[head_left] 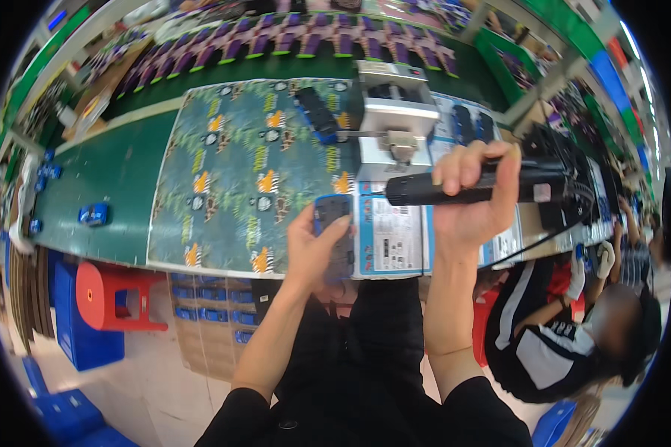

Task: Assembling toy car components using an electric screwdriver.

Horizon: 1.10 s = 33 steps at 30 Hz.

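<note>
My left hand point(311, 246) is closed round a toy car point(334, 208), its dark underside up and a blue edge showing, at the near edge of the bench. My right hand point(476, 195) grips a black electric screwdriver point(432, 188) held level, its thin bit pointing left toward the car. Whether the bit touches the car I cannot tell. Beyond them stands a silver screw feeder point(397, 123). To its left lies another dark toy car underside point(317, 115) with blue edges.
A patterned sheet point(231, 179) covers the bench's middle. A blue toy car point(93, 214) sits on the green surface at left. Purple pieces point(306, 45) line the back. A red stool point(115, 296) stands below left. A person point(566, 335) works at right; the screwdriver's cable point(533, 244) hangs nearby.
</note>
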### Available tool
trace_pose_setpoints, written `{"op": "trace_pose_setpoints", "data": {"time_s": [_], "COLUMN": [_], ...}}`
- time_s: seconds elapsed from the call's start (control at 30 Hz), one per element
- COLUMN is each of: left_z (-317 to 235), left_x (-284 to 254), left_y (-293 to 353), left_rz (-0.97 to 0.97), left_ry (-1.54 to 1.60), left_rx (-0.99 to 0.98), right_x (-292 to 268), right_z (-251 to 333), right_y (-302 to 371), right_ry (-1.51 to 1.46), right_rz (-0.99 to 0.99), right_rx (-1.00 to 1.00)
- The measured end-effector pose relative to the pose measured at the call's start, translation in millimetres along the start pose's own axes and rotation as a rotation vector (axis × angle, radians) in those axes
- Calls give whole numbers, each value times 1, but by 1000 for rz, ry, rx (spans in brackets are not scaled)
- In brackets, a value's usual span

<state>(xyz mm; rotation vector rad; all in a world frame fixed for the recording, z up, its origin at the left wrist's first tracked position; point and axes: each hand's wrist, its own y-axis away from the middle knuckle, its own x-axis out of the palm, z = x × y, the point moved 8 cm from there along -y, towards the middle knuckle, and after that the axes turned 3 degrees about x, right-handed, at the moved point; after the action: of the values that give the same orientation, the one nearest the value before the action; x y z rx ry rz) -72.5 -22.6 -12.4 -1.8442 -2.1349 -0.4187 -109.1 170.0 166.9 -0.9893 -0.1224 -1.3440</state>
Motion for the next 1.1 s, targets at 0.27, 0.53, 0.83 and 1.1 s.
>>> {"op": "trace_pose_setpoints", "data": {"time_s": [0.27,0.53,0.83,1.1], "left_z": [2,3,-5,-7], "left_x": [-1,5,10,5], "left_y": [-1,-1,1,1], "left_rz": [41,55,33,28], "left_ry": [-12,-8,82,-2], "left_rx": [-15,-29,2,86], "right_x": [16,28,51,47], "right_z": [-20,-37,-44,-60], "right_y": [15,21,29,32], "right_ry": [-19,137,191,118], "right_rz": [58,118,276,280], "right_rx": [-28,-34,-3,125]}}
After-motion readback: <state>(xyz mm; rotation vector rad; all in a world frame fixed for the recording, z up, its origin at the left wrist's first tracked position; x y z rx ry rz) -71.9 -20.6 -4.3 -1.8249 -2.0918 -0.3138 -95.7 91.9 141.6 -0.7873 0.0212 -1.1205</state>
